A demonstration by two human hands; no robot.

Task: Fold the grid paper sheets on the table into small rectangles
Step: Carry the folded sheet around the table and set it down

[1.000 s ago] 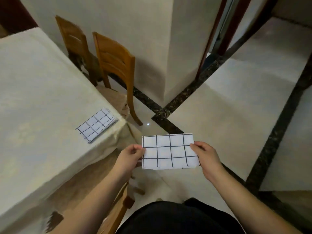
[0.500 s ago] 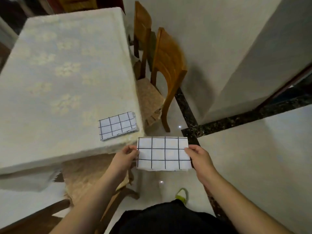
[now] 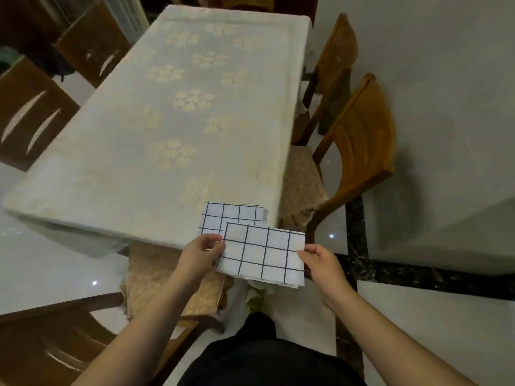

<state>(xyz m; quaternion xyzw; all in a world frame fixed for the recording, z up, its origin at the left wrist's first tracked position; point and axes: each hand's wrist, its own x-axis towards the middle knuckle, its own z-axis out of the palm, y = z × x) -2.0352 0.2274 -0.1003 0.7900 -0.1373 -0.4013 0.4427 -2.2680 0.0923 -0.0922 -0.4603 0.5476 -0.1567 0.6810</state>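
Observation:
I hold a folded grid paper sheet, white with black lines, in the air just off the table's near right corner. My left hand pinches its left edge and my right hand pinches its right edge. A second folded grid paper lies flat on the table at that corner, and the held sheet hides its lower right part.
The table wears a pale floral cloth. Two wooden chairs stand along its right side by a grey wall. A cushioned chair is tucked at the near end under my left arm. Dark chairs stand at the left. The floor is glossy tile.
My view has swung left, so the table now fills the frame. The held sheet, in both hands throughout, now overlaps the folded paper lying at the table corner.

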